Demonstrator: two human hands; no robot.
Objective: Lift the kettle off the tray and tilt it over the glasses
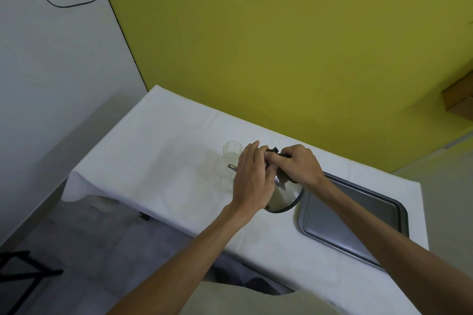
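A steel kettle [284, 195] with a black handle and a thin spout stands on the white-clothed table [158, 169]. My right hand [300, 163] grips the black handle from above. My left hand [252, 176] lies over the kettle's top, its fingers reaching toward the black lid knob; the contact under the fingers is hidden. The spout tip points left at the nearer of two clear glasses [223, 174]. The second glass [232, 151] stands just behind it.
A grey metal tray [358, 215] lies on the table right of the kettle. A yellow wall rises behind the table, a white wall stands at the left. A black frame [23, 271] sits on the floor at lower left.
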